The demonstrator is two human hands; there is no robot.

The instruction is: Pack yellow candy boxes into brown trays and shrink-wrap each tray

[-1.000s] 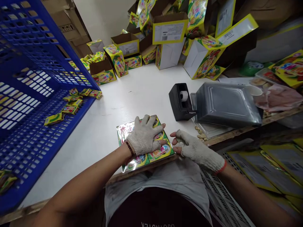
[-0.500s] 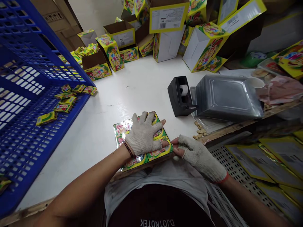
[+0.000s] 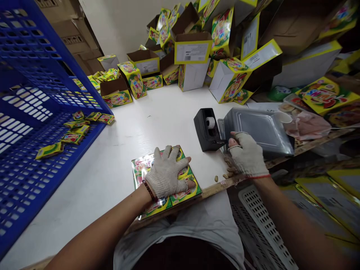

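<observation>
My left hand (image 3: pixel 165 174), in a grey-white knitted glove with bare fingertips, lies flat with spread fingers on a flat pack of yellow-green printed boxes (image 3: pixel 140 165). The pack has a shiny surface and sits at the table's front edge. My right hand (image 3: pixel 246 153), gloved the same way, is at the front end of a black tape dispenser (image 3: pixel 201 131) that carries a white tape roll (image 3: pixel 210 122). Its thumb and forefinger are drawn together beside the cutter. Whether tape is between them is too small to tell.
A blue plastic crate (image 3: pixel 56 123) with several small boxes lies on its side at left. Open display boxes (image 3: pixel 194 50) crowd the back. Right of the dispenser are a clear-grey plastic container (image 3: pixel 255 125), peanuts (image 3: pixel 230 168) and a pink bag (image 3: pixel 308 125). A white basket (image 3: pixel 261 217) stands below.
My right hand has left the pack's right corner and moved up and right to the tape dispenser. My left hand stays flat on the pack. The view has shifted somewhat.
</observation>
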